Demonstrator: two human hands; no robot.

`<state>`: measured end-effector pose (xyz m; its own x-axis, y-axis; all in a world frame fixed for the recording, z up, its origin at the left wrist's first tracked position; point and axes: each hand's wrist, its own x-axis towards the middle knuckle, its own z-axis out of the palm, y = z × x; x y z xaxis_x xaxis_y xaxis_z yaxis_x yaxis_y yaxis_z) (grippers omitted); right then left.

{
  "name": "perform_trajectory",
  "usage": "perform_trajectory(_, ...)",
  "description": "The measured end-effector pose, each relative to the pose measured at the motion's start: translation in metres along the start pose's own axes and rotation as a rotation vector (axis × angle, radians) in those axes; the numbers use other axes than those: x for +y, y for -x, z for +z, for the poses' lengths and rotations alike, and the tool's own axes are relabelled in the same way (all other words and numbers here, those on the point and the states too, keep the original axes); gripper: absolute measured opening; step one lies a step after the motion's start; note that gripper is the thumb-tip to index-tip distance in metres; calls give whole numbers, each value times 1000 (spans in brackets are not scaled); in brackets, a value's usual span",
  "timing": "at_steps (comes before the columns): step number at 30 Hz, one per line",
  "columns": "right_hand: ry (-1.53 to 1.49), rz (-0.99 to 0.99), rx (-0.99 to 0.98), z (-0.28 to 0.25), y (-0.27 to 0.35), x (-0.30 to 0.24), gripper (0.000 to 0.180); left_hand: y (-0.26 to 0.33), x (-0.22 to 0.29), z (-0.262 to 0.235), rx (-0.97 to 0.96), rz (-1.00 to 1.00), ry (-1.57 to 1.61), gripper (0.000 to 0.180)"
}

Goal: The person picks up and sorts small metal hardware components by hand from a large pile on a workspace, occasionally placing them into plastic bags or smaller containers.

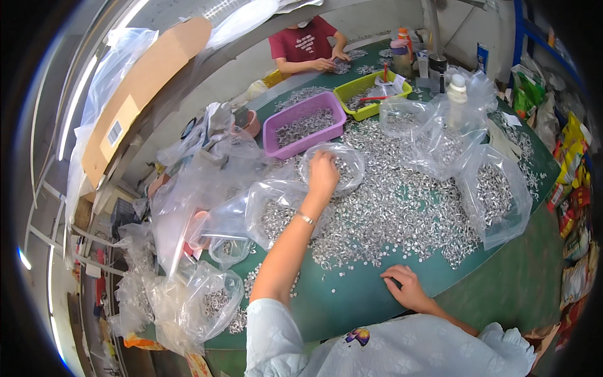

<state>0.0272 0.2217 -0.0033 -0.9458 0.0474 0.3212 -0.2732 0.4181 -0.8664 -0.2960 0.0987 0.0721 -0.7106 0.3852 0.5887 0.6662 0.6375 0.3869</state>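
My left hand (323,171) reaches far forward over an opened clear plastic bag (352,164) that holds small silvery metal pieces. Its fingers are bent together and point down. Whatever they pinch, if anything, is hidden. My right hand (407,286) lies loosely near the front edge of the green table (370,295), thumb apart from the slightly curved fingers, with nothing in it. Just beyond it spreads a wide heap of small silvery metal pieces (402,213), which look like little rings or clips. Beside my left forearm stands another clear bag (267,210) with such pieces.
A purple basin (271,142) and a yellow-green basin (352,113) hold more pieces. Filled clear bags (496,195) stand at right, with a white bottle (457,91) behind. Plastic bags (188,295) crowd the left. Across the table, a person in a red shirt (301,43) handles pieces.
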Motion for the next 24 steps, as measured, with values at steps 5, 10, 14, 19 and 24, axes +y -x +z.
perform_trajectory(5, -100, 19, 240, -16, 8, 7, 17, 52, 89, -23, -162, 25, 322, 20)
perform_trajectory(10, 607, 107, 468, -80, 8, 10, 47, 128, 121, 7, -513, 246, 272, 44)
perform_trajectory(14, 870, 302, 376, -94, 8, 36, 70, 126, 136, 47, -506, 233, -24, 54)
perform_trajectory(19, 876, 326, 239, -69, -5, 36, 81, 142, 129, 42, -486, 282, -84, 51)
perform_trajectory(24, 761, 181, 133, -38, -26, 34, 82, 167, 119, 12, -432, 263, -63, 46)
